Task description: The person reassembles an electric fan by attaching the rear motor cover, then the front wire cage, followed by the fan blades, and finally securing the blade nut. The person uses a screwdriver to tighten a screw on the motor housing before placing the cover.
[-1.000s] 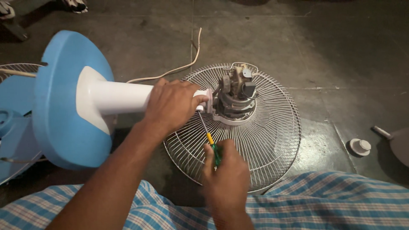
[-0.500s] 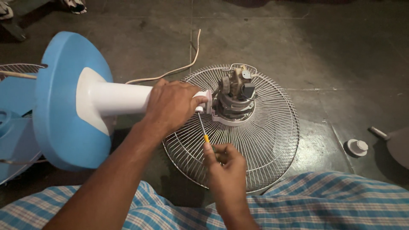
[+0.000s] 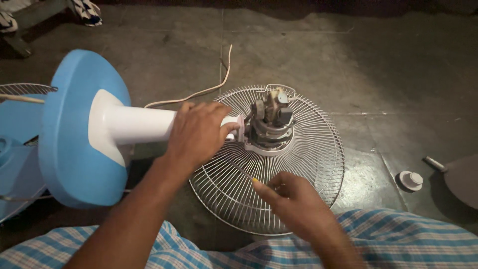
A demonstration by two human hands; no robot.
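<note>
Person is sitting on the floor (image 3: 378,60), taking apart a stand fan lying on its side. Left hand (image 3: 196,132) is wrapping closed around the white fan neck (image 3: 139,122), pinning it just left of the exposed motor (image 3: 269,124). Right hand (image 3: 296,199) is pinching a screwdriver (image 3: 244,173) by its handle, fingers curled around it, only the yellow collar and thin shaft showing; the tip is pointing up-left toward the joint where neck meets motor, looking just short of it, contact hard to tell. Motor is sitting at the centre of the white wire grille (image 3: 308,159), which is lying flat on the floor in the middle of the scene. Blue round base (image 3: 74,134) is standing on edge at left, nearer the person. White power cord (image 3: 209,84) is trailing to the far side. Small white cap (image 3: 411,180) is lying well apart at right, beside a grey part (image 3: 460,179) at the frame edge. Blue fan pieces (image 3: 15,149) are lying at far left. Checked cloth (image 3: 398,239) is covering the lap at near edge.

Step in hand, judging: working a screw at the neck-motor joint. Next move is calling for seating the tip squarely in the screw head while the left hand is keeping the neck from rolling
</note>
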